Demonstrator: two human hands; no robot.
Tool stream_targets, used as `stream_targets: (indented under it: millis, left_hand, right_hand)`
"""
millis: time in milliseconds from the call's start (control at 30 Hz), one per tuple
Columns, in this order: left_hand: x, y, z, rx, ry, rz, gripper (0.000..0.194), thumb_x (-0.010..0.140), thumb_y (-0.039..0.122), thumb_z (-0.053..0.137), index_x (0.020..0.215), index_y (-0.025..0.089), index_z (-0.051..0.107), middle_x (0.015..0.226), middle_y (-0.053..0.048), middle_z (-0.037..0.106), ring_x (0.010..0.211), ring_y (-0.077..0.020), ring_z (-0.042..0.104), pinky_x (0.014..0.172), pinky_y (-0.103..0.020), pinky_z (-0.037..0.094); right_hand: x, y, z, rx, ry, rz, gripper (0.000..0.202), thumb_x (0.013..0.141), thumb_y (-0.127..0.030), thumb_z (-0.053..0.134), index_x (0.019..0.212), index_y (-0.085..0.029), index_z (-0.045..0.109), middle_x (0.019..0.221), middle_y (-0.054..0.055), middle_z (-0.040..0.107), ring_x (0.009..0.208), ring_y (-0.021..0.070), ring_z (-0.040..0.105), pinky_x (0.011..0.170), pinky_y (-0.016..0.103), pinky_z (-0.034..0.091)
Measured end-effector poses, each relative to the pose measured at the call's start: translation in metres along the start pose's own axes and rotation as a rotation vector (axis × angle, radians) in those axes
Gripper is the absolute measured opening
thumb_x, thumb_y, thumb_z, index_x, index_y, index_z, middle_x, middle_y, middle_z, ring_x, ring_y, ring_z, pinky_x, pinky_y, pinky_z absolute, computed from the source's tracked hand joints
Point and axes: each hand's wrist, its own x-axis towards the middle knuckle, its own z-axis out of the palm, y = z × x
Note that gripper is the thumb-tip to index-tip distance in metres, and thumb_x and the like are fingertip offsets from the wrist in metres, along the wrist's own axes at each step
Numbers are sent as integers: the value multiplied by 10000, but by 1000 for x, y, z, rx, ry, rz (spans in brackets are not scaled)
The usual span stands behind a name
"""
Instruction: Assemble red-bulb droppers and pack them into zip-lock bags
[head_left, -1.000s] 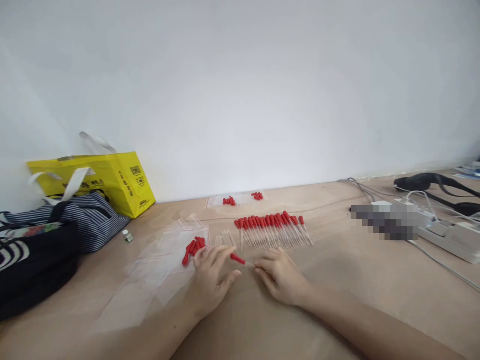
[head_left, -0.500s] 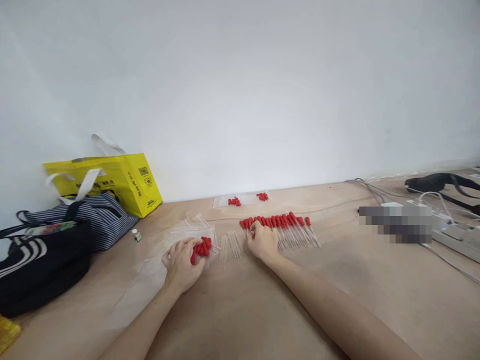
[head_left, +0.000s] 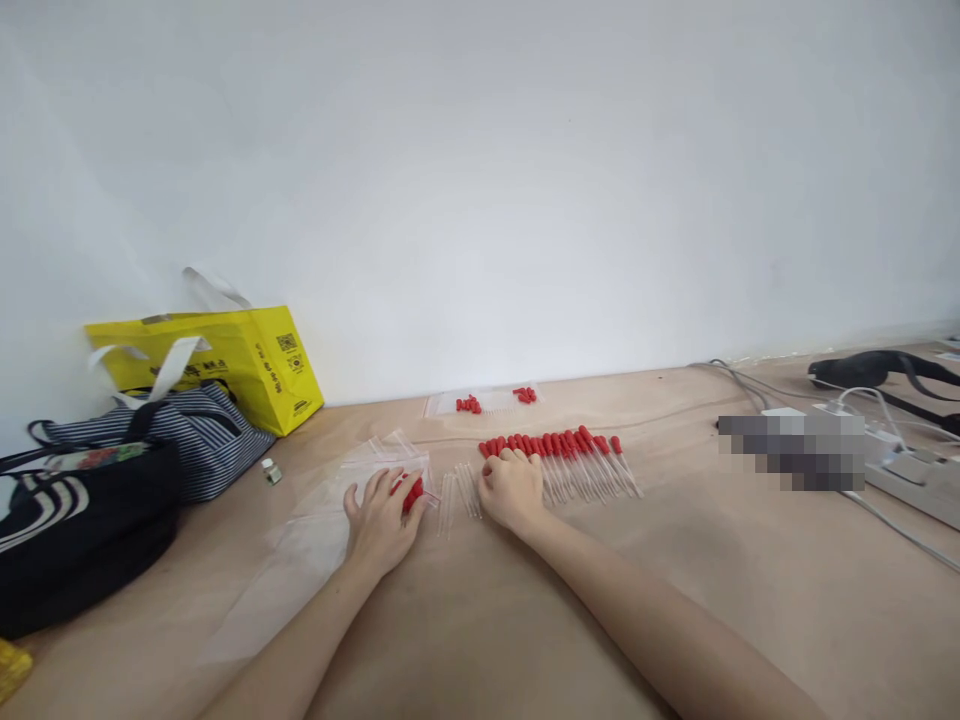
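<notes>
My left hand [head_left: 386, 520] rests over a small pile of red rubber bulbs [head_left: 412, 497] on a clear plastic bag, its fingers spread and partly covering them. My right hand [head_left: 514, 490] is curled at the left end of a row of glass droppers [head_left: 581, 460] with red bulbs. The right fingertips are hidden behind the hand, so I cannot see what is between them. Several bare glass tubes [head_left: 457, 492] lie between my hands, close to the right one.
Near the wall lies another clear bag [head_left: 495, 398] with red bulbs. Left stand a yellow bag [head_left: 277, 370], a striped bag [head_left: 217, 450], a black bag [head_left: 97, 540] and a small bottle [head_left: 271, 472]. On the right are a power strip [head_left: 919, 490] and cables.
My left hand has moved right and further over the loose bulbs. My right hand has shifted slightly left along the row, towards the bare tubes, and more dropper stems show beside it.
</notes>
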Motion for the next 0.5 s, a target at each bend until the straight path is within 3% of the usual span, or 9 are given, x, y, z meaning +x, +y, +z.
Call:
stream_targets:
  millis: [233,500]
  left_hand:
    - [0,0,2,-60,33,51,182,773,262,487,890,243,625,994,-65,622,978,-257,502,901,-547,138]
    - [1,-3,9,-247,251,189,176,762,175,446,731,200,618,818,-47,641,757,-203,589,845,-504,250]
  right_hand:
    - [6,-18,2,-81,-116,71,313,734,-308,439,865,-114,647,961,159,573,900,259,488,768,382,268]
    - [10,-27,7,-92,-167,143,343,734,-303,426,901,-97,644,951,181,583,898,276,493,789,413,259]
